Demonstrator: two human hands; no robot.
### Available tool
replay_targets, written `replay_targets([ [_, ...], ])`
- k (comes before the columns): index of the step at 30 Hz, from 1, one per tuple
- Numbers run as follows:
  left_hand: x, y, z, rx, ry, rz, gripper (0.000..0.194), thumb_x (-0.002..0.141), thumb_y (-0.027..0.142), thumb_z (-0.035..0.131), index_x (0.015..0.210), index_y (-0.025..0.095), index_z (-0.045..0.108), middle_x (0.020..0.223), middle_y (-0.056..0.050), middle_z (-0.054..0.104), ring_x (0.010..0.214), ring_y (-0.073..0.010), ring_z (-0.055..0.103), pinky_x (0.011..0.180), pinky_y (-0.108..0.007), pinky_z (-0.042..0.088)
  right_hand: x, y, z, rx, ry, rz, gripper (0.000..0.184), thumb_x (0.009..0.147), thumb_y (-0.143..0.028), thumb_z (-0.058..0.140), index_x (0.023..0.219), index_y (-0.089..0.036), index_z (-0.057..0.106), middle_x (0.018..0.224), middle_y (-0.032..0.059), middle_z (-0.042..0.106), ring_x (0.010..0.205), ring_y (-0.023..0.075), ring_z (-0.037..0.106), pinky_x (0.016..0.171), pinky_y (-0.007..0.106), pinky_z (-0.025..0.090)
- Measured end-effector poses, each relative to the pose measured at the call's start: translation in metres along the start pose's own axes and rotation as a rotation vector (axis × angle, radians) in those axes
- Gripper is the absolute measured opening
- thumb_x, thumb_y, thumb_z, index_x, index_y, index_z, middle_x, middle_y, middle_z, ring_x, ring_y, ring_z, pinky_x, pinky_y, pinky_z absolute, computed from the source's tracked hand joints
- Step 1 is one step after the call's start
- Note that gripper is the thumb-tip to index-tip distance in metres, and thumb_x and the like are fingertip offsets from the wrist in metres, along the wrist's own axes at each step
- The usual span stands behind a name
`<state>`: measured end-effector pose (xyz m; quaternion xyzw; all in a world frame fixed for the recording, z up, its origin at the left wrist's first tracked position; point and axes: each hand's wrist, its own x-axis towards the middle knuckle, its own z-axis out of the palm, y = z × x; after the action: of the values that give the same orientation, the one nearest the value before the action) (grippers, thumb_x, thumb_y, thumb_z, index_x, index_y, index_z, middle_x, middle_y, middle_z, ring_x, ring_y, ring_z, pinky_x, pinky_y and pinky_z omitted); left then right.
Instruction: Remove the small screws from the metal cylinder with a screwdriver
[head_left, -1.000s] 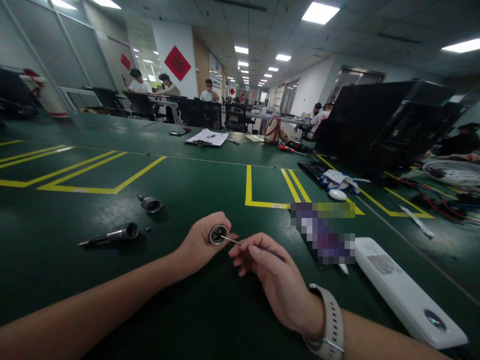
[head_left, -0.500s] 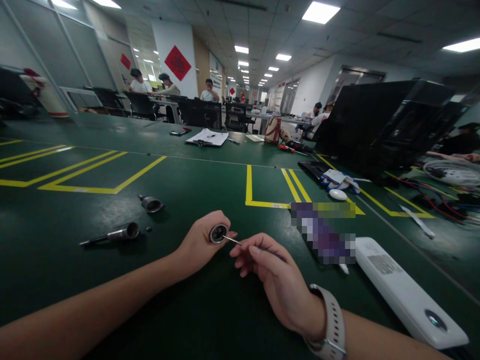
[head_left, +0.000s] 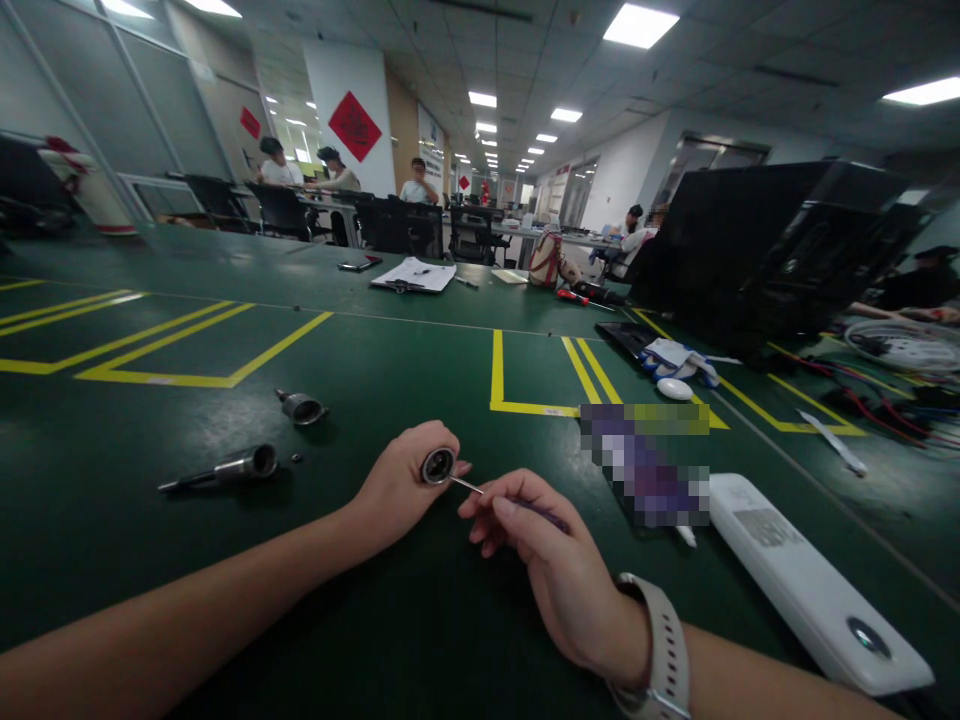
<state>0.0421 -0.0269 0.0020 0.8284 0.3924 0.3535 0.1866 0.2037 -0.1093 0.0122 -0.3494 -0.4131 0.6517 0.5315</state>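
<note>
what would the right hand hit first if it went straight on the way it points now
Probably the round metal part held in the left hand: the thin tool in the right hand points at its open end. Whether the tip touches it is unclear.

Red diamond poster (head_left: pixel 355 127) on white pillar (head_left: pixel 352 72)

1. Nothing in your view can be read for certain.
2. At your 11 o'clock, a red diamond sign (head_left: pixel 355 127) on a white pillar (head_left: pixel 341 75) bears a dark figure, unclear.
3. At your 4 o'clock, the small label (head_left: pixel 556 412) on yellow tape (head_left: pixel 517 408) is too tiny.
4. Also at your 4 o'clock, the grey patch (head_left: pixel 766 525) on the white device (head_left: pixel 814 600) is blurred.
</note>
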Motion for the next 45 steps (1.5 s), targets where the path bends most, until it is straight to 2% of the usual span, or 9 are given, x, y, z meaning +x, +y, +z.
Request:
replay_targets([
  [10, 0.0001, -0.0001, -0.0020, -0.111, -0.049, 0.058, 0.018, 0.078, 0.024, 0.057, 0.064, 0.018, 0.047, 0.066, 0.003, 0.047, 0.061, -0.0109, 0.047, 0.054, -0.022, 0.037, 0.0045, 0.0017, -0.0041, 0.181, -0.041, 0.014, 0.011, 0.080, -0.021, 0.052, 0.079, -0.016, 0.062, 0.086, 0.0071, 0.067, 0.071, 0.0156, 0.056, 0.064, 0.028, 0.040],
  [18, 0.0008, -0.0011, -0.0012, 0.023, -0.047, 0.039, 0.020, 0.078, 0.023, 0.054, 0.061, 0.018, 0.045, 0.065, 0.003, 0.048, 0.063, -0.0126, 0.048, 0.057, -0.025, 0.037, -0.0001, 0.0019, -0.0011, 0.008, 0.015, -0.010, 0.009, 0.079, -0.023, 0.056, 0.078, -0.016, 0.063, 0.085, 0.0059, 0.066, 0.071, 0.0152, 0.055, 0.064, 0.029, 0.040],
  [28, 0.0010, 0.0003, -0.0029, -0.074, -0.068, 0.070, 0.021, 0.078, 0.024, 0.055, 0.061, 0.017, 0.045, 0.064, 0.003, 0.046, 0.061, -0.0114, 0.046, 0.055, -0.023, 0.036, 0.0036, 0.0021, -0.0045, 0.159, -0.042, 0.014, 0.011, 0.080, -0.021, 0.053, 0.078, -0.016, 0.062, 0.085, 0.0069, 0.067, 0.070, 0.0146, 0.055, 0.063, 0.028, 0.039],
  [36, 0.0006, -0.0008, -0.0007, -0.144, -0.040, 0.031, 0.020, 0.077, 0.024, 0.057, 0.062, 0.018, 0.045, 0.064, 0.004, 0.045, 0.059, -0.0106, 0.045, 0.054, -0.022, 0.037, 0.0007, 0.0001, -0.0002, 0.059, -0.016, 0.004, 0.009, 0.078, -0.024, 0.057, 0.079, -0.016, 0.062, 0.087, 0.0060, 0.066, 0.070, 0.0148, 0.055, 0.062, 0.028, 0.039],
  [45, 0.0005, 0.0004, -0.0026, -0.101, -0.116, 0.080, 0.020, 0.079, 0.023, 0.054, 0.062, 0.017, 0.046, 0.065, 0.003, 0.046, 0.061, -0.0116, 0.046, 0.055, -0.023, 0.036, 0.0065, 0.0009, -0.0068, 0.189, -0.018, 0.028, 0.009, 0.077, -0.020, 0.053, 0.075, -0.015, 0.061, 0.080, 0.0067, 0.067, 0.068, 0.0151, 0.055, 0.063, 0.028, 0.038],
])
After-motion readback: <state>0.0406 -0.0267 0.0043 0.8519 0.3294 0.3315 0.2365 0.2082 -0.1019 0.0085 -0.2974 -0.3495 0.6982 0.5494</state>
